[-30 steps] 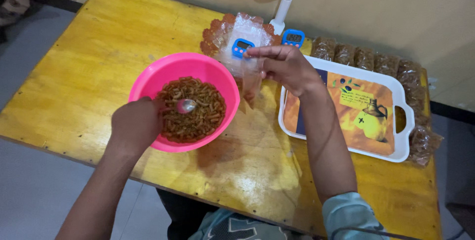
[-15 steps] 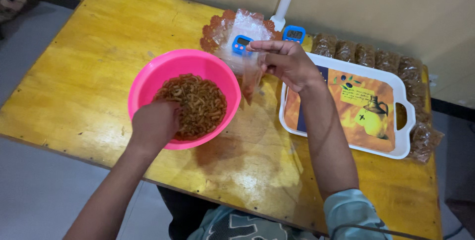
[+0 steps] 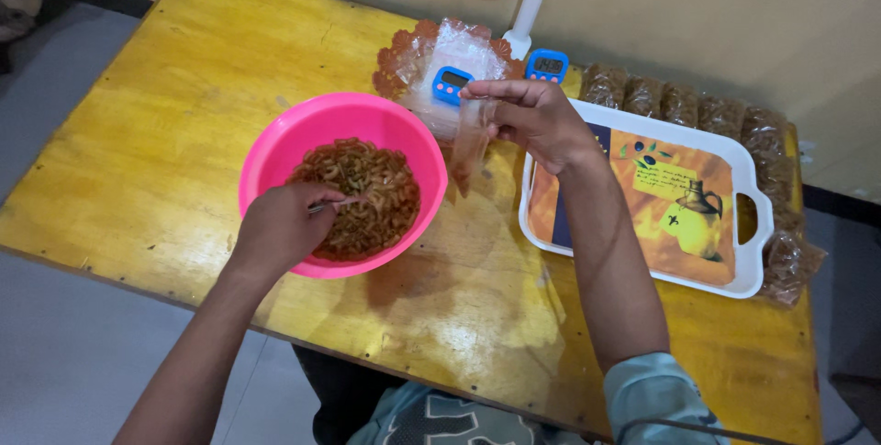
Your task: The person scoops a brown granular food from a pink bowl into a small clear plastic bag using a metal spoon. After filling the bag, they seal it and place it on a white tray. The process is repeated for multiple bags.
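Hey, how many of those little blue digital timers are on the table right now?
2. One blue timer sits on the clear plastic bags just behind the pink bowl; the other stands beside the white lamp base, at the tray's far corner. None looks hidden.

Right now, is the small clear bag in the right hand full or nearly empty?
Nearly empty. The clear bag hangs limp from the right hand, with only a few brown pieces near its bottom.
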